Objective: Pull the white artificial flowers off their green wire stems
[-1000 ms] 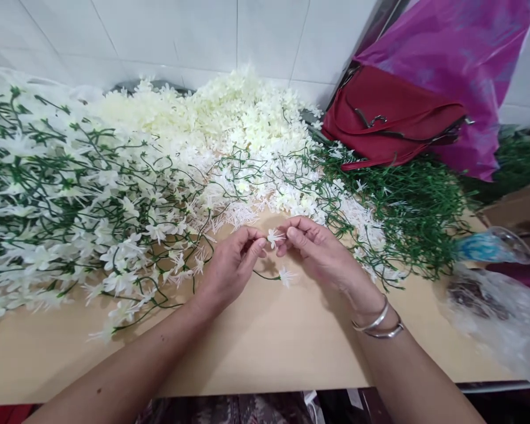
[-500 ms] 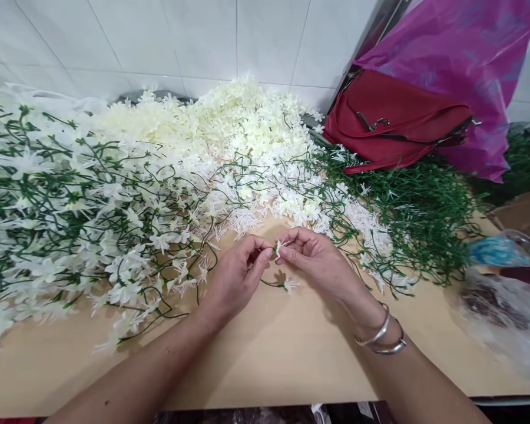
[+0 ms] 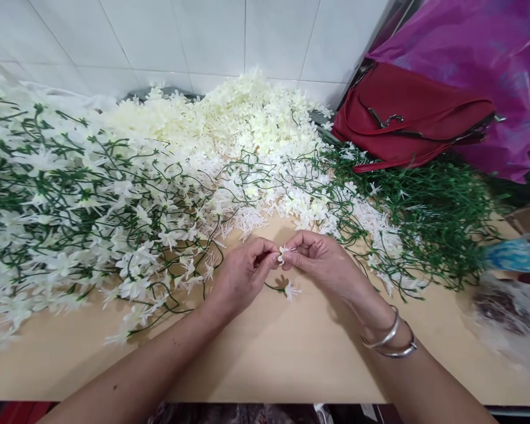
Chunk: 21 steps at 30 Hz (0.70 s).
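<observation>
A small white artificial flower [image 3: 282, 254] is pinched between the fingertips of both hands, above the table. My left hand [image 3: 246, 272] is closed on its left side, thumb against forefinger. From the right, my right hand [image 3: 324, 262] grips it with thumb and forefinger; two silver bangles circle that wrist. The part of the flower inside the fingers is hidden. Just below the hands, a white flower sprig [image 3: 291, 290] with a green stem lies on the tabletop [image 3: 265, 359].
Finished-looking white flowers on green stems [image 3: 92, 206] spread across the left. Cream blossoms [image 3: 251, 112] are heaped at the back, with white stamen pieces [image 3: 249, 219] before them. Green stems [image 3: 441, 218], a red handbag [image 3: 410, 112] and a clear plastic bag [image 3: 507, 318] occupy the right.
The whole view has shifted a little, so things appear slightly further right. Both hands keep their pinch on the small flower, whose petals now show more plainly between the fingertips.
</observation>
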Each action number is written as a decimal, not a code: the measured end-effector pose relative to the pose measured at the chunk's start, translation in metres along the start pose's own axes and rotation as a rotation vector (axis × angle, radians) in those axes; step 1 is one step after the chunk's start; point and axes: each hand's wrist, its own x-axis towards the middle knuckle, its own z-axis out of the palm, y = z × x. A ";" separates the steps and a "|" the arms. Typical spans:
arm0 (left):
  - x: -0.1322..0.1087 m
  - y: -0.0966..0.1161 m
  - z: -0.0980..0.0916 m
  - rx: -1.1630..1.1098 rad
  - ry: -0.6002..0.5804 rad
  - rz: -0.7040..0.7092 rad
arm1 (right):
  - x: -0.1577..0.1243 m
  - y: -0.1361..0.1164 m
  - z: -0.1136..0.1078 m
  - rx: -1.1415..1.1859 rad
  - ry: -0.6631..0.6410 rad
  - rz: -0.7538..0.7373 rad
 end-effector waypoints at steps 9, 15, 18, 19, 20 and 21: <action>0.005 0.037 -0.035 0.104 0.706 0.203 | -0.001 0.000 -0.006 0.092 0.130 -0.133; 0.001 0.054 -0.069 0.578 1.093 0.394 | -0.002 -0.002 -0.004 -0.018 0.175 -0.140; 0.000 0.050 -0.057 0.657 1.035 0.464 | -0.004 -0.004 -0.001 -0.072 0.162 -0.137; 0.000 0.048 -0.050 0.633 0.986 0.465 | -0.004 -0.005 0.000 -0.079 0.157 -0.137; 0.000 0.046 -0.043 0.587 0.935 0.511 | -0.004 -0.005 0.000 -0.085 0.155 -0.139; 0.000 0.043 -0.035 0.555 0.821 0.545 | -0.004 -0.006 0.000 -0.091 0.150 -0.142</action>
